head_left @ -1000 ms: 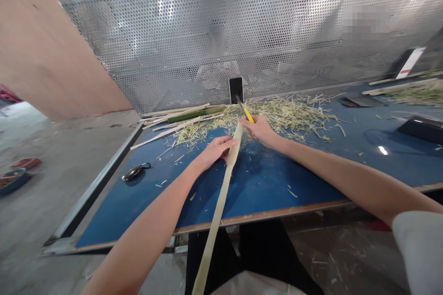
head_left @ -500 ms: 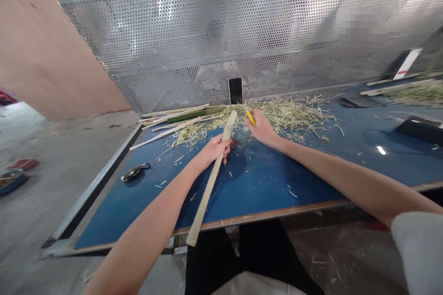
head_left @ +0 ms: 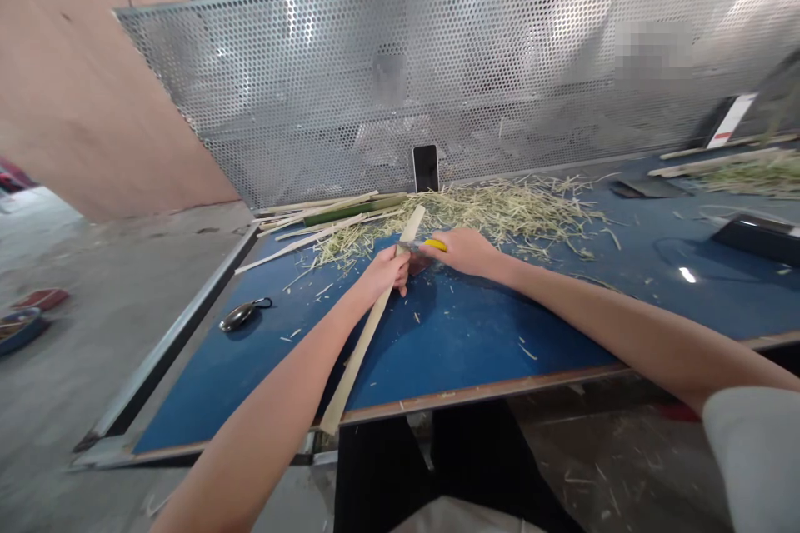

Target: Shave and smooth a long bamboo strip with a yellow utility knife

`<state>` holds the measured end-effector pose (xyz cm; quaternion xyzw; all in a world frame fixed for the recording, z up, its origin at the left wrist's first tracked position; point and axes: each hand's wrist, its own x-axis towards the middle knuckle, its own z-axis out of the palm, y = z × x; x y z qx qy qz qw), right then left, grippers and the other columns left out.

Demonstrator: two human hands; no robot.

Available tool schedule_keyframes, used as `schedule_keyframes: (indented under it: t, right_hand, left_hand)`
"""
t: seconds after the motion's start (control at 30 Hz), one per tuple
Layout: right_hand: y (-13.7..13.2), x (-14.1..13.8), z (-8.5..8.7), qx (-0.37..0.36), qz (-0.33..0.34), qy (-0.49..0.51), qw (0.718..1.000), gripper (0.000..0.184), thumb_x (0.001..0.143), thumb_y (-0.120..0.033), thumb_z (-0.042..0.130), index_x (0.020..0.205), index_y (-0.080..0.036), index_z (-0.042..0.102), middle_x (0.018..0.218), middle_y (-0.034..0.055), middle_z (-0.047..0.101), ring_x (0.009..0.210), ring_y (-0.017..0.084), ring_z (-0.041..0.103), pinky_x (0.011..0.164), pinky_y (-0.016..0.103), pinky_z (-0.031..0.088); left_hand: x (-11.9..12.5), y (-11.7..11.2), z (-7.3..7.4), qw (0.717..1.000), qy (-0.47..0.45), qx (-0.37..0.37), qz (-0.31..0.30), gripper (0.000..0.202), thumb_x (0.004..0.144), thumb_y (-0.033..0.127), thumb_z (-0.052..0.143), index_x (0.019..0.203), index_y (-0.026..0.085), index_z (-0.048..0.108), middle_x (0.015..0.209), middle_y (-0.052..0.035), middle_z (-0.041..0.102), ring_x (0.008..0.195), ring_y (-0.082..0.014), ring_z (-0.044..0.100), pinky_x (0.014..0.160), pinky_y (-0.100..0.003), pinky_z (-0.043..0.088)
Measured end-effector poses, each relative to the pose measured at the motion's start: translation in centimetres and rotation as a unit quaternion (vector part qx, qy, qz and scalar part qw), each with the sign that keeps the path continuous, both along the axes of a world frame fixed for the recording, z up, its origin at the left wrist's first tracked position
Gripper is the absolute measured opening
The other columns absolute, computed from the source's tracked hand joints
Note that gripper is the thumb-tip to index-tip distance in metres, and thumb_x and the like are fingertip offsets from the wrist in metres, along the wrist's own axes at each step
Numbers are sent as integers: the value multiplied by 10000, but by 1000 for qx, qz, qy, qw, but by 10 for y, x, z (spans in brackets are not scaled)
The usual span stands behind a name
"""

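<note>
On the blue bench (head_left: 475, 341), left hand (head_left: 388, 271) clamps a bamboo strip (head_left: 370, 325); right hand (head_left: 466, 251) grips a knife (head_left: 420, 246).

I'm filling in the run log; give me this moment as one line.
left hand: grips bamboo strip | right hand: holds yellow-handled knife, blade at strip | blue table: shavings pile, phone

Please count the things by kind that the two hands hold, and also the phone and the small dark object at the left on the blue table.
Bamboo strip, in left hand: 1
Yellow-handled knife, in right hand: 1
Phone: 1
Small dark object: 1
Total: 4
</note>
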<state>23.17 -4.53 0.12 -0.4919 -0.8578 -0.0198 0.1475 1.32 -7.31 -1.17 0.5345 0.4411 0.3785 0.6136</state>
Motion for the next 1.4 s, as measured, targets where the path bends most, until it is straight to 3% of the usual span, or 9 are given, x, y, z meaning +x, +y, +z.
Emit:
schedule_keyframes:
  t: [0.13,0.23,0.33,0.43,0.67,0.87,1.03,1.2,1.4]
  right_hand:
    - [1,-1,2,-6,-5,-6,1000,695,1100,-746,265,946,-206,674,852,104,747,758,238,633,651,329,276]
    - [20,11,3,4,-35,20,999,708,1082,-773,297,976,-195,692,801,121,713,730,260,617,665,336,310]
    - [44,37,3,-10,-107,74,991,695,1049,-800,385,873,-199,687,747,123,663,690,254,585,682,344,342]
    - [53,56,2,-23,-129,87,988,707,1048,-809,371,748,-218,619,722,115,639,651,233,547,655,342,330]
    - [23,23,4,-5,-21,133,991,665,1072,-777,333,741,-233,524,662,60,579,599,191,453,622,350,272]
    - [17,8,0,-97,120,109,982,661,1088,-750,306,742,-228,517,710,40,618,657,181,526,662,326,311]
    - [29,19,0,-59,92,69,992,673,1095,-750,300,753,-229,555,689,50,612,668,202,531,673,328,310]
    - [37,19,-1,-15,66,41,997,645,1101,-732,324,836,-222,617,743,79,656,689,220,557,667,335,281]
    - [34,8,-8,-22,55,37,998,595,1127,-662,316,864,-217,609,815,91,693,748,230,602,678,333,292]
  left_hand:
    - [2,-4,6,1000,13,-1,13,161,1090,213,494,930,217,486,449,139,352,319,-77,316,388,-221,496]
    - [4,-7,10,1000,25,-3,16,133,1085,179,491,957,200,518,443,140,353,316,-73,313,389,-210,488]
    - [4,-10,12,999,35,-4,6,125,1073,190,548,949,195,535,450,134,368,317,-73,326,386,-212,483]
    - [5,-11,14,1000,26,-4,3,140,1076,193,554,938,197,532,453,134,363,319,-74,334,390,-211,483]
    - [8,-13,20,999,38,-18,34,162,1088,164,512,932,199,529,449,138,345,312,-74,329,385,-202,463]
    - [3,-12,14,999,31,-5,14,158,1085,255,559,946,221,491,459,145,351,312,-73,330,364,-184,408]
    - [0,-7,4,999,17,20,-27,218,1055,402,626,984,226,518,466,142,362,299,-66,309,334,-161,284]
    - [-2,2,0,999,-19,15,-36,292,1023,476,683,1026,219,544,468,149,354,299,-66,313,345,-158,281]
    - [-3,6,6,998,-39,-34,-19,237,1032,412,673,1010,211,549,449,150,335,270,-74,292,324,-154,248]
